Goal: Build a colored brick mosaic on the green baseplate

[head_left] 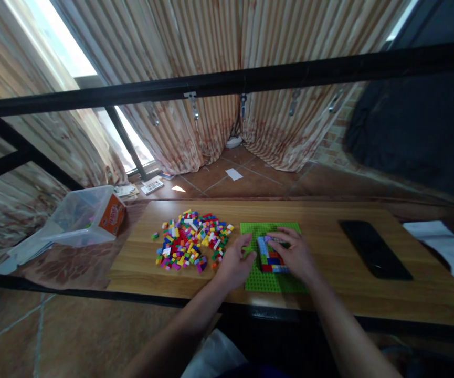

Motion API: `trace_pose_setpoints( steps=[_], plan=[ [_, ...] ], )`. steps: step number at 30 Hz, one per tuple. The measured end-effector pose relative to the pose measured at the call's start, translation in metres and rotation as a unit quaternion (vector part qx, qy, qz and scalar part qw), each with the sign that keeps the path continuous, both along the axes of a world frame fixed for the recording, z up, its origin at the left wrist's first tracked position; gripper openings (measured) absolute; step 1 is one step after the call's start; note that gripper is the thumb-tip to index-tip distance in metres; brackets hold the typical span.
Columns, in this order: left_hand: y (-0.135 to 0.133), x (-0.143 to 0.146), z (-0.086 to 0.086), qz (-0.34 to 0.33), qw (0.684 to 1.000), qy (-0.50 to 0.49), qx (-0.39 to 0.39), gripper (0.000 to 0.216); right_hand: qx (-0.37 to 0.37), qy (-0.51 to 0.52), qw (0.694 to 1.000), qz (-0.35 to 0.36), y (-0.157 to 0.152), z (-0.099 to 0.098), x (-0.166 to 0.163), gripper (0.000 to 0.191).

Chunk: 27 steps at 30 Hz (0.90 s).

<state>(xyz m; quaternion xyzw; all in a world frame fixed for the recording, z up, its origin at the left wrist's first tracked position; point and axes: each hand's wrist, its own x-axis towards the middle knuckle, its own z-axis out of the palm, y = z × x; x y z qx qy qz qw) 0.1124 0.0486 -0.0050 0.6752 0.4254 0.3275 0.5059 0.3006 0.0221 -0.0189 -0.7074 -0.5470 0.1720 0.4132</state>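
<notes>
A green studded baseplate (254, 283) lies on the table, carrying a multicoloured block of building bricks (272, 261) in red, blue, green and light blue. My right hand (295, 254) reaches over the upper right of these bricks, with thumb and fingertips closed around a small lilac brick (268, 238) at the top edge. The hand hides part of the built bricks. My left hand (235, 265) hovers at the plate's left edge, its thumb and fingers apart and nothing visible between them. Left of it spreads a pile of loose bricks (195, 239) in many colours.
The wooden table (321, 215) also bears a black phone-like slab (374, 249) at right. Beyond its left end sits a clear plastic box (88, 210) with an orange label. A black metal rail (219, 84) crosses in front of the curtains.
</notes>
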Motion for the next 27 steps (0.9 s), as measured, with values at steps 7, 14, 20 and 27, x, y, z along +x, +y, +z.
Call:
trace_pose_setpoints(
  steps=[7,14,20,27],
  plan=[
    [0.030,0.021,-0.005,-0.018,0.999,0.026,0.021,0.047,-0.041,-0.030,0.999,0.011,0.005,-0.004,0.004,0.022],
    [0.047,0.040,-0.009,-0.026,0.999,0.042,-0.016,0.045,-0.071,-0.071,0.994,0.032,0.009,-0.004,0.009,0.021],
    [0.052,0.049,-0.005,-0.013,0.996,0.076,-0.043,0.047,-0.086,-0.102,0.989,0.061,0.015,0.001,0.013,0.021],
    [0.053,0.054,-0.005,0.008,0.992,0.118,-0.034,0.046,-0.092,-0.113,0.987,0.062,0.016,0.001,0.014,0.021]
  ],
)
